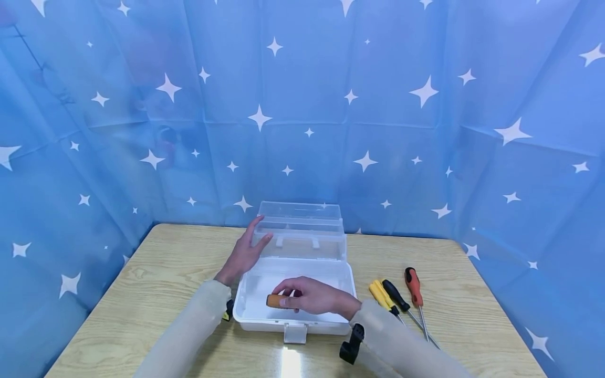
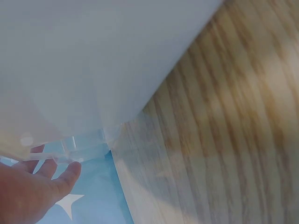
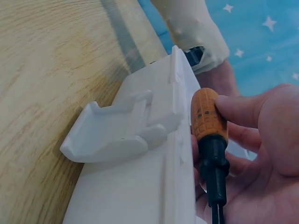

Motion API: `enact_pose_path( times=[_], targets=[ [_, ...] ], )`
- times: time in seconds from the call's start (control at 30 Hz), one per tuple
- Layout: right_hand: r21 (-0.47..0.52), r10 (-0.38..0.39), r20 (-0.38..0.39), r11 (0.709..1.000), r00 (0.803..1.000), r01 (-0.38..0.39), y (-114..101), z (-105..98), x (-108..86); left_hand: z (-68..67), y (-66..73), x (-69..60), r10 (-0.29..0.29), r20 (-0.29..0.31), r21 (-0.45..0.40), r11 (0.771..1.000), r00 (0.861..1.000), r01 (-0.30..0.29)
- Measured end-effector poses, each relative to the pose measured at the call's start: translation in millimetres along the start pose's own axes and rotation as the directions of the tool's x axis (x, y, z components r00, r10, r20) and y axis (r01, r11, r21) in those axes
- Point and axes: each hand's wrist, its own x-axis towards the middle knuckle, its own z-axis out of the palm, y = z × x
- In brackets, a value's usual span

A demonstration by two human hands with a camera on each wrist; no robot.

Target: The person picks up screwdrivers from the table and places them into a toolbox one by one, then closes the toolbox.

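A white toolbox (image 1: 260,326) stands on the table with its clear lid (image 1: 307,227) raised at the back. At the lid's left edge my left hand (image 1: 243,255) has its thumb and forefinger spread; in the left wrist view its fingertips touch the clear plastic edge. My right hand (image 1: 316,295) holds a screwdriver by its orange handle (image 1: 275,301) over the box's inside. The right wrist view shows the thumb pressing that screwdriver (image 3: 210,121) against the fingers, its black collar and shaft pointing down out of frame. Whether it touches the box floor I cannot tell.
Right of the box lie several screwdrivers: yellow-handled ones (image 1: 382,295), a black-handled one (image 1: 396,295) and a red-and-black one (image 1: 413,287). The box's front latch (image 1: 295,334) hangs unfastened. A blue starry curtain (image 1: 302,105) borders the wooden table (image 1: 165,273).
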Motion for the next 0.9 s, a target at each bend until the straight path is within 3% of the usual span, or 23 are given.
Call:
enact_pose_path(
  times=[0.4, 0.9],
  targets=[
    [-0.019, 0.047, -0.014, 0.999, 0.999, -0.047, 11.7, 6.8, 6.4, 1.2, -0.6, 0.0, 0.01, -0.007, 0.01, 1.0, 1.0, -0.01],
    [-0.124, 0.077, -0.038, 0.989, 0.996, -0.081, 24.1, 12.4, 8.4, -0.1, -0.9, 0.1, -0.006, -0.001, 0.0, 1.0, 1.0, 0.006]
  ],
)
